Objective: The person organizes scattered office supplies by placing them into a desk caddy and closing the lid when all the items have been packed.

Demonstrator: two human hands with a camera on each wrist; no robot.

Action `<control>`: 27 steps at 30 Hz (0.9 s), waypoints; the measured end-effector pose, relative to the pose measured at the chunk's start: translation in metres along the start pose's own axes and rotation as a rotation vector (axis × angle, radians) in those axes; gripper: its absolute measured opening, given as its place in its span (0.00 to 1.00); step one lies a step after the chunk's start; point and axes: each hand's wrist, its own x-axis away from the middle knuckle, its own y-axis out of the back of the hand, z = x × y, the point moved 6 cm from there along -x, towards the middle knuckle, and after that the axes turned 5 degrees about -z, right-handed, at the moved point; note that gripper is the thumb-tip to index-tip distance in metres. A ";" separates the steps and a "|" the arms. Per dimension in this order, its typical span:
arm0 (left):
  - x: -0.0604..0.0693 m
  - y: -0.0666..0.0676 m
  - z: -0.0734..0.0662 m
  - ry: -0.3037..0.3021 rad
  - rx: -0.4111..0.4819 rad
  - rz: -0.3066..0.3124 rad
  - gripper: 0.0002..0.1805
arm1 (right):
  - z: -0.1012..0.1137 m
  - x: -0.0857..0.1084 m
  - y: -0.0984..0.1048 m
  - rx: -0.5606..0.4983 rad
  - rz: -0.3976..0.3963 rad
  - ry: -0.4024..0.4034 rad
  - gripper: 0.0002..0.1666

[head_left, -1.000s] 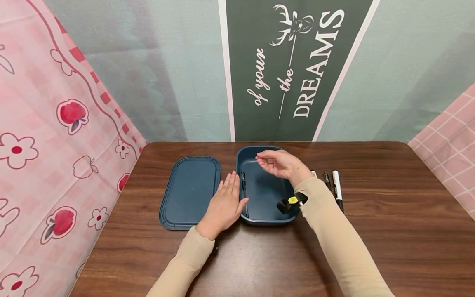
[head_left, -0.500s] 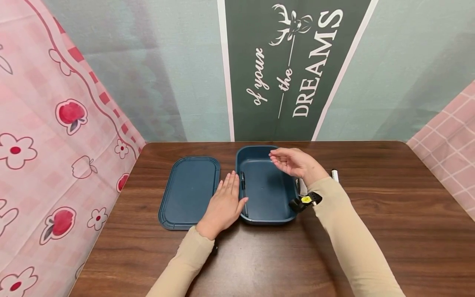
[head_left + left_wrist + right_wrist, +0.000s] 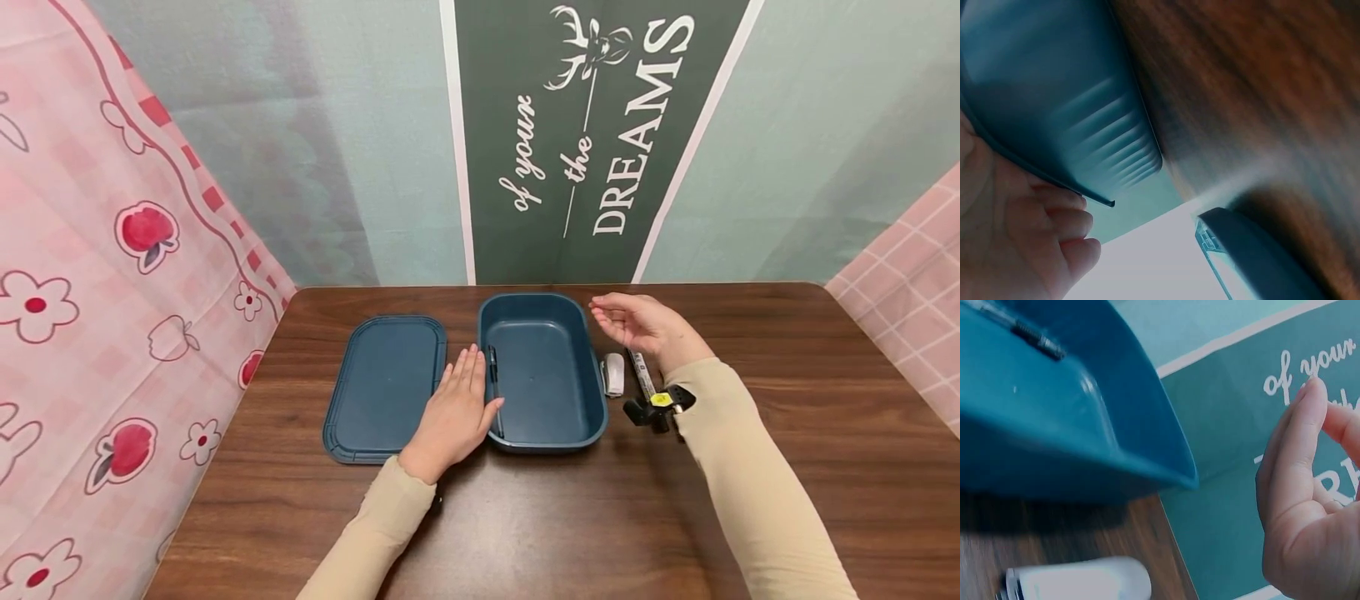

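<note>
My left hand (image 3: 450,417) lies with straight fingers against the left rim of a deep blue box (image 3: 597,408). In the left wrist view, its fingertips meet the ribbed outer wall (image 3: 1097,131). A black pen (image 3: 492,367) lies in the box along the left wall. My right hand (image 3: 637,325) hovers just right of the box's far end, fingers loosely bent and nothing visible in them. Beneath it on the table are a rounded white item (image 3: 613,375), its kind unclear, and a white patterned pen-like stick (image 3: 642,373), partly hidden by the wrist.
A flat blue lid (image 3: 386,387) lies left of the box, beside my left hand. Everything stands on a brown wooden table (image 3: 517,525). A printed curtain (image 3: 555,167) hangs directly behind its far edge.
My right hand has moved right, from above the box to beyond its right side, uncovering the box's interior and the white item. The left hand and pen have stayed put.
</note>
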 end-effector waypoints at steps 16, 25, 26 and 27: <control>0.001 0.001 -0.002 -0.003 0.013 -0.002 0.37 | 0.012 0.021 0.054 -0.044 -0.064 0.033 0.20; 0.001 0.002 -0.001 0.000 0.015 0.004 0.37 | 0.017 0.029 0.072 0.307 -0.143 0.231 0.18; 0.001 0.002 -0.001 0.000 0.014 0.003 0.37 | 0.018 0.029 0.074 0.369 -0.155 0.250 0.17; 0.001 0.002 -0.001 0.000 0.014 0.003 0.37 | 0.018 0.030 0.075 0.434 -0.167 0.267 0.16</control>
